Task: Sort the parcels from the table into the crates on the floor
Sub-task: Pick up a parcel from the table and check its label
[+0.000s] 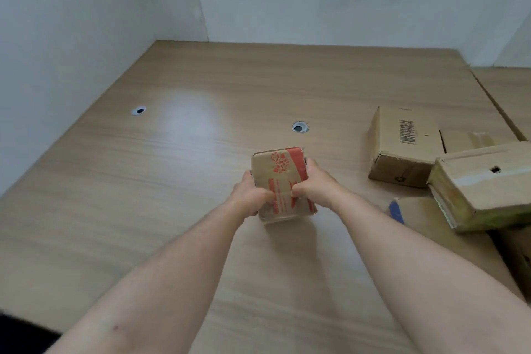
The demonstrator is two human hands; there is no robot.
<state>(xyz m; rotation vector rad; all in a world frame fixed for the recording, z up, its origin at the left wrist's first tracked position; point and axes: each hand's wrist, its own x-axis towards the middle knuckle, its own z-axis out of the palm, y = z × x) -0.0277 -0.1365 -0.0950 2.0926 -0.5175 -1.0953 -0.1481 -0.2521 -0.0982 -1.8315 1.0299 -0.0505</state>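
the small parcel (283, 169) sits between both hands near the middle of the counter (172, 167). the left hand (250, 195) grips its left edge and the right hand (316, 187) its right edge, with both thumbs curled over the top face and nearly meeting. whether its underside touches the counter or hangs just above it cannot be told. it is a squat brown cardboard block with worn, soft corners and red printing across the top. the counter is smooth pale wood-grain laminate with two round cable holes (300, 127). well apart to the right lie more cardboard boxes: a barcode box (402, 149), a tilted box with a punched hole (482, 181) leaning over a flat box with a blue corner (425, 218)
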